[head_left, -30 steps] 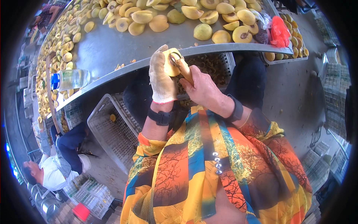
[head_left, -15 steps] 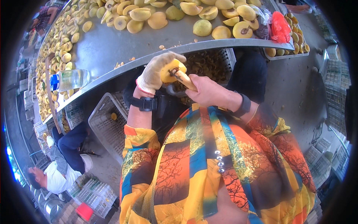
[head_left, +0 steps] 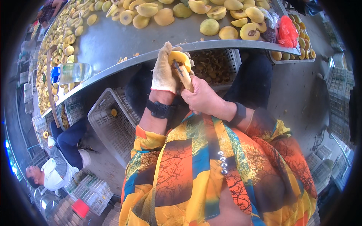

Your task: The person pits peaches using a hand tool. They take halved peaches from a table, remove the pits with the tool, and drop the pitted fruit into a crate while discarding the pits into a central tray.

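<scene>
Yellow peach half (head_left: 181,56): I'm apparently coring it, left fingers (head_left: 166,52) wrapping it, right fingers (head_left: 196,83) gripping corer (head_left: 184,79); halves (head_left: 246,34) on worktop (head_left: 113,41) likely waiting.

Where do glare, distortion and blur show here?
Head view: the table bows along its front edge, frame corners go black; its metal top shows pale sheen; a bright patch at far left looks blown out; crates at right are hazy, the left hand clearer.

Multicoloured tree-print shirt (head_left: 200,169), black wristbands (head_left: 160,109)
</scene>
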A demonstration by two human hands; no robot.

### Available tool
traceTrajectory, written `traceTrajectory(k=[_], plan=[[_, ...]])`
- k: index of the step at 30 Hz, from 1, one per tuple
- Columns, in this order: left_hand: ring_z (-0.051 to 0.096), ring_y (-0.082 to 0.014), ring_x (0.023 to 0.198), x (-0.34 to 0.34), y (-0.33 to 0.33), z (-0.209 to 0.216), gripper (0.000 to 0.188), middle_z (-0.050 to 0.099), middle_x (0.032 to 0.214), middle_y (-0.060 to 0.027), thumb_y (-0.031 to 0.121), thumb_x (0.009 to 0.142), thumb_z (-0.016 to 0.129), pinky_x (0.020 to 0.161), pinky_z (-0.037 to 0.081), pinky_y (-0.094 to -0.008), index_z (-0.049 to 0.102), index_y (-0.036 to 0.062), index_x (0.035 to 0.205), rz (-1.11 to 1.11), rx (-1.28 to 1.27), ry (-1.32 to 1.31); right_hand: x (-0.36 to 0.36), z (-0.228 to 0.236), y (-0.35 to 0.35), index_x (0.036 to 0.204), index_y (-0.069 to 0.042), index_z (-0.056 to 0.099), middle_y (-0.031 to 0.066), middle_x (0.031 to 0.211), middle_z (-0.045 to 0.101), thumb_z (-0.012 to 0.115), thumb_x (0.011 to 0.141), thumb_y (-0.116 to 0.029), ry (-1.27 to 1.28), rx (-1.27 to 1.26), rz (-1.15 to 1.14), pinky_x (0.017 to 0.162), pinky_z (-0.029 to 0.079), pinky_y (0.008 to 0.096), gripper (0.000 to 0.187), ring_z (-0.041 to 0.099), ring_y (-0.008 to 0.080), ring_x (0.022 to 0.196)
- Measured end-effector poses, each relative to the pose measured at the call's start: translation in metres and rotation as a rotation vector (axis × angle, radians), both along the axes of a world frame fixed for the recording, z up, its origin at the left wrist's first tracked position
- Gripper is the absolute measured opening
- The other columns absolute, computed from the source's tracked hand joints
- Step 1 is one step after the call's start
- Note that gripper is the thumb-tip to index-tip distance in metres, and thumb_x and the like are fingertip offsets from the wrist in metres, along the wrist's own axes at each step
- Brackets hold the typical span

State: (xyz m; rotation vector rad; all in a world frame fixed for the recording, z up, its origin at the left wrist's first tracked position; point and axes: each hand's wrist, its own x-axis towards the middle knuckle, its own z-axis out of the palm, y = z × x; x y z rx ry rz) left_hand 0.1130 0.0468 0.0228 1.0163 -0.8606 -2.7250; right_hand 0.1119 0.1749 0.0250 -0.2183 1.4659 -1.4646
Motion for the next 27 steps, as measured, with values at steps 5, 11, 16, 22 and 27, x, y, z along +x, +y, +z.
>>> traceTrajectory(k=[5, 11, 16, 22, 27], plan=[[0.059, -0.0270, 0.057, -0.001, -0.008, -0.001, 0.034, 0.059, 0.069, -0.0146, 0.035, 0.082, 0.060, 0.049, 0.049, -0.0356, 0.054, 0.0026, 0.089, -0.110, 0.014, -0.010, 0.006, 0.003, -0.001, 0.099, -0.003, 0.041, -0.0004, 0.056, 0.044, 0.046, 0.083, -0.006, 0.065, 0.004, 0.011, 0.034, 0.037, 0.0234, 0.018, 0.043, 0.0075, 0.037], [0.057, -0.0175, 0.053, -0.004, 0.001, 0.001, 0.023, 0.059, 0.067, -0.0094, 0.023, 0.081, 0.062, 0.046, 0.048, -0.0276, 0.061, -0.0002, 0.077, 0.042, -0.390, -0.073, -0.002, 0.007, 0.003, 0.096, -0.001, 0.041, 0.0018, 0.057, 0.046, 0.047, 0.082, -0.007, 0.062, 0.003, 0.049, 0.034, 0.038, 0.0247, 0.016, 0.045, 0.0094, 0.037], [0.056, -0.0170, 0.050, -0.003, -0.002, -0.008, 0.025, 0.059, 0.064, -0.0090, 0.023, 0.083, 0.060, 0.047, 0.047, -0.0269, 0.061, -0.0009, 0.079, -0.068, -0.274, 0.015, -0.002, 0.013, 0.003, 0.093, -0.003, 0.044, -0.0002, 0.057, 0.042, 0.048, 0.082, -0.008, -0.253, -0.001, 0.008, 0.033, 0.036, 0.0243, 0.013, 0.040, 0.0082, 0.037], [0.061, -0.0207, 0.062, 0.000, -0.003, -0.010, 0.042, 0.062, 0.074, -0.0139, 0.042, 0.086, 0.056, 0.053, 0.051, -0.0282, 0.055, -0.0003, 0.094, -0.122, -0.392, 0.143, -0.025, 0.005, 0.019, 0.096, -0.006, 0.048, -0.0051, 0.057, 0.035, 0.051, 0.087, -0.007, -0.807, -0.308, 0.174, 0.033, 0.025, 0.0192, 0.010, 0.029, 0.0030, 0.037], [0.059, -0.0236, 0.061, 0.001, -0.009, -0.006, 0.050, 0.061, 0.078, -0.0120, 0.054, 0.088, 0.043, 0.050, 0.049, -0.0330, 0.053, 0.0057, 0.094, 0.187, -0.122, 0.070, -0.033, -0.006, 0.020, 0.092, -0.004, 0.051, -0.0022, 0.054, 0.040, 0.055, 0.084, -0.008, -0.627, -0.340, 0.289, 0.034, 0.027, 0.0212, 0.010, 0.034, 0.0053, 0.037]])
